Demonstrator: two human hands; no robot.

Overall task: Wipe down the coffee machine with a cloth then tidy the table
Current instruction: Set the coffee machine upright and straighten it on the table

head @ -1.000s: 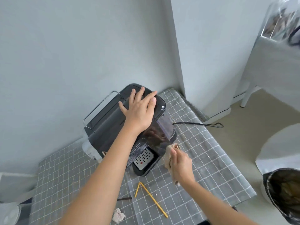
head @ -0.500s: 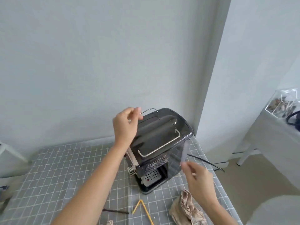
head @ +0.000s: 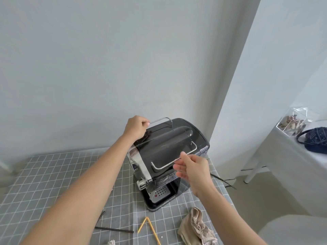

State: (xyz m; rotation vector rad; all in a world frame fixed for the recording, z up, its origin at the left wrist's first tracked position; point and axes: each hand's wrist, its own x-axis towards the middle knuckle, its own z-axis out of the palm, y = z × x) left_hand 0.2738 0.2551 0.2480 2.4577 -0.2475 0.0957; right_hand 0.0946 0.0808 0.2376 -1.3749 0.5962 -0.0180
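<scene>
Before you, pale walls meet at a corner column (head: 247, 85). To your right, a white side table (head: 290, 167) carries a clear plastic box (head: 293, 121) of small brown items and, just beside it, a dark blue patterned pouch (head: 316, 140). A black power cord (head: 224, 181) trails toward the beige floor (head: 247, 195).

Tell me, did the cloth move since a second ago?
Yes. The cloth left the right hand beside the machine and now lies on the table near the yellow stick.

The left hand (head: 135, 127) is held curled at arm's length; the right hand (head: 193, 169) is spread open, nearer
</scene>
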